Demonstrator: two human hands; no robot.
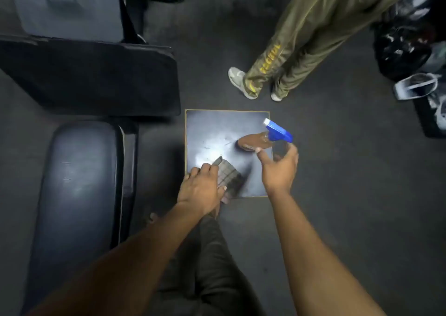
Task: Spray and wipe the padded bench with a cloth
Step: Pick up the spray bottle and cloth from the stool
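Down below us, we see a small square table (212,132) with a thin pale edge and a shiny dark top, standing on the dark floor (337,170). Our left hand (201,190) lies over a checked cloth (229,178) at the near edge of that table; its fingers (207,168) are pressed together on the cloth's left side, and the thumb shows at the cloth's lower edge, so the hand seems to pinch the fabric. Part of the cloth hangs past the table's near rim. Our right hand (280,168) hovers just beside a spray bottle (264,138), fingers spread and curved; one fingertip is at the bottle's lower side, though we cannot tell whether it touches. The bottle holds brown liquid and has a blue trigger head with a white nozzle; it appears tilted, its base on the table top and its head toward the far right corner.

To our left lies the padded bench (79,190), long, dark and glossy, well apart from both hands. Beyond it sits a flat black pad (96,79). Another person's legs (301,38), in olive trousers and pale shoes, stand beyond the table, and black bags (405,50) are heaped at far right.
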